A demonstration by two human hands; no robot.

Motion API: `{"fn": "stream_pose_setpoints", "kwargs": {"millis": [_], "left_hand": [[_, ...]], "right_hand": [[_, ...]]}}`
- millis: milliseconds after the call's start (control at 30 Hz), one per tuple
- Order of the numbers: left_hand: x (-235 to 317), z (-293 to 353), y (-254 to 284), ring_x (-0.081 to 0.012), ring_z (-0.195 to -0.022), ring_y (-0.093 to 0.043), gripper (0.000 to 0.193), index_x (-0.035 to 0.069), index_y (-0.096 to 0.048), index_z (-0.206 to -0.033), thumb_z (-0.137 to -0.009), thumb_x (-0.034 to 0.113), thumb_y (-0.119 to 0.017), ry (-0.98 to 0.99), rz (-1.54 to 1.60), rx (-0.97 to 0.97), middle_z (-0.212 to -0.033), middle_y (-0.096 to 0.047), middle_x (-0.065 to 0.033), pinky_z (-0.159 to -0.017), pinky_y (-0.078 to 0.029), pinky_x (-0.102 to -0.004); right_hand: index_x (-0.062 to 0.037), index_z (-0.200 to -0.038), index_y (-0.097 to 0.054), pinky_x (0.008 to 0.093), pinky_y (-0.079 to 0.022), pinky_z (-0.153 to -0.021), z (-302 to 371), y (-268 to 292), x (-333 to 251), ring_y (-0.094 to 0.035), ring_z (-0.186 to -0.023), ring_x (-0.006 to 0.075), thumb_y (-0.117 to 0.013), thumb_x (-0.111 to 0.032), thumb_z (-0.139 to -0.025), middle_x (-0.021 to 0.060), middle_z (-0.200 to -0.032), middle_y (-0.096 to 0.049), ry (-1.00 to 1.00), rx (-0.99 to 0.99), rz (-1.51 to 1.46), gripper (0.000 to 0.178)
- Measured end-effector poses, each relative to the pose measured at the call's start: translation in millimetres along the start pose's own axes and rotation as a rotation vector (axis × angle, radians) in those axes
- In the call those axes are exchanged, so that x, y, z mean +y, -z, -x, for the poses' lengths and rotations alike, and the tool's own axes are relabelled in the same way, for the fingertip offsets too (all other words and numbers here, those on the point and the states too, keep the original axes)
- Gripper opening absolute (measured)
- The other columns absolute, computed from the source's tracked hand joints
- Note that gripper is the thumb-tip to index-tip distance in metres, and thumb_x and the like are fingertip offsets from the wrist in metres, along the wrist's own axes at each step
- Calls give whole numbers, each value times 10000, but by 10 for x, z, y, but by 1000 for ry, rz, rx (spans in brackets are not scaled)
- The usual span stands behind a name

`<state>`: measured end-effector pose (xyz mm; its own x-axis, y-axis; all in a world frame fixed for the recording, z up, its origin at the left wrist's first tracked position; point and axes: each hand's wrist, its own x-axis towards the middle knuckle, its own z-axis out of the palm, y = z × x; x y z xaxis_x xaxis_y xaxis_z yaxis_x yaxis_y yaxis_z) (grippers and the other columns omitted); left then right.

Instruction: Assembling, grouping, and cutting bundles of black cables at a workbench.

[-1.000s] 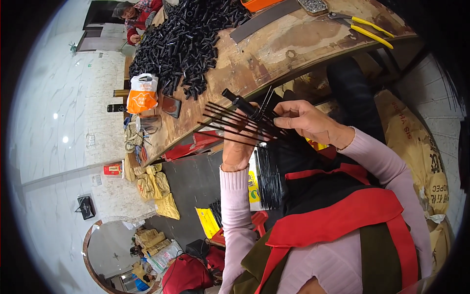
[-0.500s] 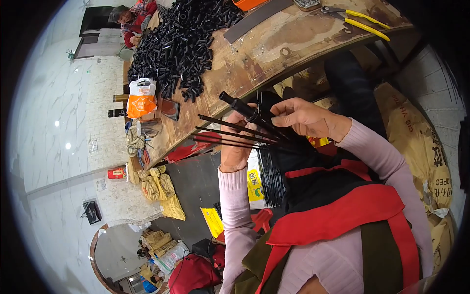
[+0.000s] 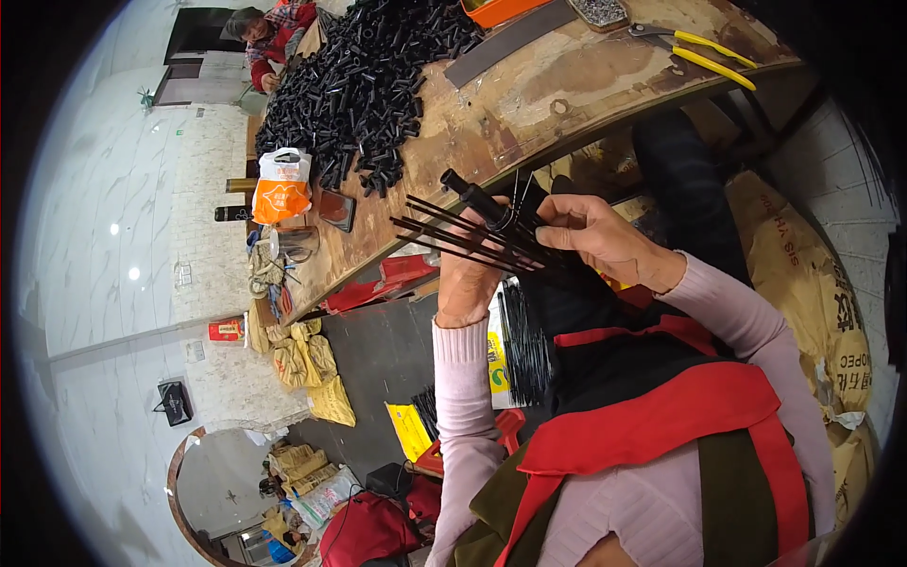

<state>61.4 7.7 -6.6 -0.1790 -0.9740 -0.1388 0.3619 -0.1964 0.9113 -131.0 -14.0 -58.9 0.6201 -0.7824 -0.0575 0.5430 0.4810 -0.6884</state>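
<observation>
- At the far left, a small black bag (image 3: 173,403) shows against the pale wall, above a round brown-framed mirror (image 3: 177,491).
- A white and orange plastic bag (image 3: 283,198) sits by the end of the worktop (image 3: 435,128), just beside a dark flat case (image 3: 336,210).
- A large heap of short black tubes (image 3: 354,90) covers that end of the worktop; a person in red (image 3: 274,42) is beyond it.
- The left hand (image 3: 470,288) is closed on a stepped black tube (image 3: 485,205), its fingers partly hidden behind a fan of thin black rods (image 3: 458,242); tube and rods are in front of the worktop's near edge.
- Below, more black rods (image 3: 522,354) lie bundled on a white and yellow package (image 3: 496,364).
- The right hand (image 3: 600,238) has thumb and forefinger pressed together beside the fan's right end; whether a rod lies between them, I cannot tell.
- Yellow-handled pliers (image 3: 713,63) rest on the worktop.
- Far right stands a brown sack (image 3: 789,250).
</observation>
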Motion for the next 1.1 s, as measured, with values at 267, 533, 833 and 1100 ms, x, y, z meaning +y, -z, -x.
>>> {"fn": "stream_pose_setpoints", "kwargs": {"millis": [267, 533, 833, 1100], "left_hand": [[1, -45, 117, -173, -799, -666, 407, -32, -538, -1224, -865, 74, -698, 15, -26, -73, -984, -660, -94, -685, -577, -301], [-286, -141, 35, -135, -686, -599, 446, 64, -412, -1351, -953, 157, -590, -53, 149, 11, -908, -610, -38, -594, -521, -273], [-205, 59, -568, -74, -881, -555, 329, 16, -571, -1110, -822, 18, -731, -331, -391, 317, -1001, -616, -25, -774, -453, -226], [-109, 85, -554, -76, -797, -576, 268, -7, -628, -1008, -802, 69, -782, -341, -233, 366, -893, -654, -10, -735, -466, -218]], "right_hand": [[17, -1030, -615, 211, -479, -804, 7, 37, -73, -610, -895, 98, -697, -37, -867, 43, -926, -642, -130, -65, -162, 191], [-4, -989, -647, 212, -479, -797, -19, -39, 9, -621, -866, 107, -707, -12, -846, 32, -930, -659, -6, 26, -232, 155], [13, -1006, -658, 242, -487, -862, 62, -216, 103, -625, -921, 116, -698, 8, -852, 56, -973, -670, 266, 192, -254, 159], [-41, -970, -654, 238, -454, -911, 55, -294, 60, -612, -962, 108, -717, 20, -835, 33, -1012, -668, 249, 199, -218, 161]]}}
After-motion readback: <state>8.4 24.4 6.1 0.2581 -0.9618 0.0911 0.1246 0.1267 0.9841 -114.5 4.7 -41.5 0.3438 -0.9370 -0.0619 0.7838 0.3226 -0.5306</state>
